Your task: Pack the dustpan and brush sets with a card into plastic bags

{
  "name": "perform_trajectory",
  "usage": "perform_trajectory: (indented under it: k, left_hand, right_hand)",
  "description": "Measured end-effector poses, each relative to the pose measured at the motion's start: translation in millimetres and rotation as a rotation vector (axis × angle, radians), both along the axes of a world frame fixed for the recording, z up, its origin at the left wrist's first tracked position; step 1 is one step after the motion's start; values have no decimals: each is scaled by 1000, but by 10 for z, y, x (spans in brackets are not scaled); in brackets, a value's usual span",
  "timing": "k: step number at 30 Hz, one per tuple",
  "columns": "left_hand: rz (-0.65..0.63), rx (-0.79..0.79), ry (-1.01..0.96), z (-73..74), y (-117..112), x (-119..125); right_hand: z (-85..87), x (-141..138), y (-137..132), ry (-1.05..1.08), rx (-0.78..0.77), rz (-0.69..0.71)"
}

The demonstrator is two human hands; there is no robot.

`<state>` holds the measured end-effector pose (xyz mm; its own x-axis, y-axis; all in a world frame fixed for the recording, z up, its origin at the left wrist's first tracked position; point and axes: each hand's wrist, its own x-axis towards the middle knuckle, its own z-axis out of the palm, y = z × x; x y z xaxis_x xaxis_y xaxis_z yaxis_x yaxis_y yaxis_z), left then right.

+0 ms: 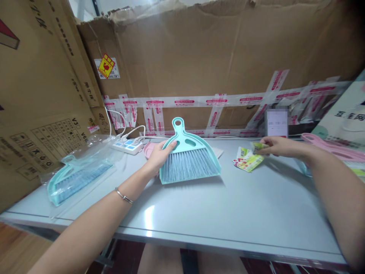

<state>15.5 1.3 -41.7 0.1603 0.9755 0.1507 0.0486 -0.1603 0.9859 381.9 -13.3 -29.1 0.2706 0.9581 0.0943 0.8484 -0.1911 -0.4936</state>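
Note:
My left hand (162, 156) is closed on the left edge of a mint-green dustpan with a grey-blue hand brush (189, 163) nested in it, held tilted up above the table. My right hand (275, 146) pinches a small yellow-green printed card or packet (259, 146). Just below it, more yellow-green printed pieces (248, 160) lie on the table. Whether these are paper or plastic I cannot tell. At the left lies another mint dustpan and brush (76, 179) inside a clear plastic bag (98, 150).
A white power strip (128, 145) with plugged-in cables stands at the back of the grey table (182, 213). A phone (276, 121) leans against the taped cardboard box (185, 57). A pink dustpan (336, 148) lies right, partly behind my arm. Another pink piece (148, 149) shows behind my left hand.

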Motion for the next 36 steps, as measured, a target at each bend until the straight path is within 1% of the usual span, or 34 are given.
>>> perform_trajectory:
  k: [3, 5, 6, 8, 9, 11, 12, 13, 14, 16, 18, 21, 24, 28, 29, 31, 33, 36]
  left_hand:
    - [29, 24, 19, -18, -7, 9]
    - [44, 49, 29, -38, -6, 18]
    - [47, 61, 32, -51, -3, 22]
    - [49, 72, 32, -78, 8, 29]
    - [56, 71, 27, -91, 15, 32]
    - [64, 68, 9, -113, 26, 38]
    - [65, 71, -4, -120, 30, 42]
    - [65, 71, -20, -125, 31, 47]
    - [58, 66, -40, -128, 30, 53]
    - [51, 44, -91, -128, 25, 68]
    - [59, 19, -142, -125, 19, 84]
    - [65, -5, -193, -113, 12, 97]
    - [14, -18, -186, -85, -1, 91]
    - [-199, 30, -72, -37, -40, 69]
    - [-227, 41, -51, -31, -48, 65]
    - [-222, 51, -33, -31, -49, 58]
    - [-190, 46, -48, -33, -34, 51]
    - [-162, 36, -168, -2, -9, 36]
  right_hand:
    - [230, -161, -169, 357, 14, 172]
    - [349, -360, -290, 639, 100, 297]
    - [380, -493, -343, 765, 151, 364]
    - [376, -813, -420, 983, 206, 523]
    - [343, -987, -442, 1049, 193, 604]
    - [232, -1318, -455, 1092, 81, 755]
    - [162, -1461, -448, 1095, 42, 788]
    - [90, -1580, -435, 1094, 32, 784]
    - [18, -1674, -416, 1096, 50, 747]
    - [-114, -1786, -369, 1106, 125, 605]
    - [-216, -1817, -317, 1118, 172, 476]
    - [-304, -1793, -258, 1131, 219, 371]
    - [-345, -1773, -230, 1133, 266, 336]
    - [-383, -1772, -212, 1103, 304, 291]
    - [-389, -1770, -210, 1091, 306, 281]
    - [-392, -1765, -212, 1071, 297, 286]
    - [-380, -1760, -227, 1074, 342, 289]
    - [-341, -1768, -269, 1125, 568, 223]
